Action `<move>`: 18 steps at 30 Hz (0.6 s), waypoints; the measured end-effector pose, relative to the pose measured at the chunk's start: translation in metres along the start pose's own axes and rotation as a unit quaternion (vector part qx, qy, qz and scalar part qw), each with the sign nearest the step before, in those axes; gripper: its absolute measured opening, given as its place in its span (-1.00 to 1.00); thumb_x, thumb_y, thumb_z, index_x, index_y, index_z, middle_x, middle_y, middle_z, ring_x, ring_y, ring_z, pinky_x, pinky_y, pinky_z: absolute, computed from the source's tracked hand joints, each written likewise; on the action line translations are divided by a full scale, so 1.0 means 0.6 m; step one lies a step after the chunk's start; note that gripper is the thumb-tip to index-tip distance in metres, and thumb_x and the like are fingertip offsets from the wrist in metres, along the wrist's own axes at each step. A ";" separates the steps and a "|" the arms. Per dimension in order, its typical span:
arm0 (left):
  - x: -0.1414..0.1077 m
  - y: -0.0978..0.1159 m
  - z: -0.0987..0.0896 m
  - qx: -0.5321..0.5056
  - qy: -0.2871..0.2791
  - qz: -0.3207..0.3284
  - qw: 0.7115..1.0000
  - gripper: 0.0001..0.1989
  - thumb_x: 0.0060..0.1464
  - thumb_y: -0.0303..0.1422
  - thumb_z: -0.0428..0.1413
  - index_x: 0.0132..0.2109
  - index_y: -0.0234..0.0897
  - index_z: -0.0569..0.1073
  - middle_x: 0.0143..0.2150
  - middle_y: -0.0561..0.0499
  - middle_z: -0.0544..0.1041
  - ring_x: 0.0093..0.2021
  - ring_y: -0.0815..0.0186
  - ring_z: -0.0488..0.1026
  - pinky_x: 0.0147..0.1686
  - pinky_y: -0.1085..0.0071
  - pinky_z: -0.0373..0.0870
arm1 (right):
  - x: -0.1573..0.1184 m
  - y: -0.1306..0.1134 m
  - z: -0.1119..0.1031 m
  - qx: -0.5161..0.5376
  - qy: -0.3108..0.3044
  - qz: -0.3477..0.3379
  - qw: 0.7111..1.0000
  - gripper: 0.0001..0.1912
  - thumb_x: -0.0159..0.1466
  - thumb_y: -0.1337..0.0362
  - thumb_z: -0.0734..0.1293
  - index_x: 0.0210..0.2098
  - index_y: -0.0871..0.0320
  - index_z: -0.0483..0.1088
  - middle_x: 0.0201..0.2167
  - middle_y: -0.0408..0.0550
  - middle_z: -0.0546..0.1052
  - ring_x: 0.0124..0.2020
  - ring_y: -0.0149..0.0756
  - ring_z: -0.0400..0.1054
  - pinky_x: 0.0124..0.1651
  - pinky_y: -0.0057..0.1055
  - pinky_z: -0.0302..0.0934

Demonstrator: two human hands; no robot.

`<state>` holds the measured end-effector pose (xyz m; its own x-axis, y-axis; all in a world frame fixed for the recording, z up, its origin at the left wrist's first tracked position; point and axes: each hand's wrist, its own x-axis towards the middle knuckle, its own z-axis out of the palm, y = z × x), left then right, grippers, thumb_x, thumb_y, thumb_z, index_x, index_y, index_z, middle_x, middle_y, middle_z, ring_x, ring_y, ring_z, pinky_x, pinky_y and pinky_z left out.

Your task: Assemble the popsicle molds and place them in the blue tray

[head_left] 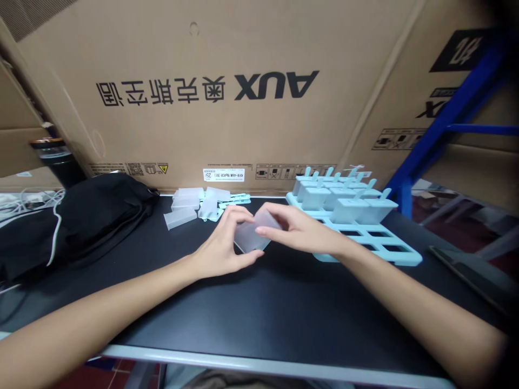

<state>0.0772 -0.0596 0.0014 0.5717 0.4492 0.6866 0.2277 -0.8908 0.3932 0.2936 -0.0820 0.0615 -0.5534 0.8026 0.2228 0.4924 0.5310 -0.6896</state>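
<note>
Between my two hands, above the black table, is a translucent popsicle mold cup [247, 239]. My left hand [221, 243] grips its left side, thumb below and fingers above. My right hand [294, 226] pinches a translucent piece [266, 219] at the upper right. Whether this is part of the same cup or a second one, I cannot tell. Behind my left hand lie several loose translucent cups [181, 217] and a small pile of light blue popsicle sticks [235, 199]. Beyond my right hand sits a light blue mold rack [405, 254], several upright cups [346, 209] with blue sticks in its far part.
Large cardboard boxes [194, 135] stand along the back of the black table [251, 313]. A black cloth bag [101, 216], white cables [32, 202] and a dark cylinder [59, 159] are at left. Right of the rack are a blue metal frame [438, 140] and a dark flat object [466, 275].
</note>
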 end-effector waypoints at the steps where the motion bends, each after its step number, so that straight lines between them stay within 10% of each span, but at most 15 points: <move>1: -0.001 0.001 0.005 -0.002 -0.001 -0.022 1.000 -0.39 0.03 -0.23 0.26 0.11 -0.14 0.09 0.10 -0.15 0.27 0.14 0.13 0.30 0.08 0.13 0.36 | -0.001 -0.001 -0.006 -0.009 0.020 -0.002 1.000 -0.65 0.28 -0.04 0.29 -0.24 0.16 0.34 -0.40 -0.15 0.40 -0.42 -0.40 0.21 -0.41 -0.47 0.09; 7: 0.007 0.002 0.019 0.005 -0.106 -0.229 0.968 -0.29 -0.05 -0.07 0.30 0.11 -0.09 0.09 -0.02 -0.05 0.46 -0.01 0.09 0.45 -0.07 0.09 0.43 | -0.010 0.021 -0.055 -0.065 0.093 0.009 0.994 -0.66 0.24 -0.03 0.33 -0.20 0.12 0.39 -0.31 -0.06 0.49 -0.33 -0.29 0.34 -0.33 -0.40 0.21; 18: 0.012 -0.024 0.019 -0.097 -0.135 -0.216 0.962 -0.49 -0.01 -0.34 0.24 -0.02 -0.15 0.11 -0.13 0.00 0.56 -0.23 0.30 0.45 -0.18 0.30 0.39 | -0.011 0.037 -0.041 -0.198 0.030 -0.029 0.979 -0.54 0.28 0.03 0.29 0.10 0.08 0.35 -0.23 -0.06 0.56 -0.37 -0.31 0.40 -0.34 -0.42 0.22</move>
<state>0.0870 -0.0441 -0.0062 0.6471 0.7168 0.2596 0.3532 -0.5836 0.7312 0.3246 -0.0685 0.0616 -0.5535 0.7760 0.3025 0.6895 0.6307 -0.3561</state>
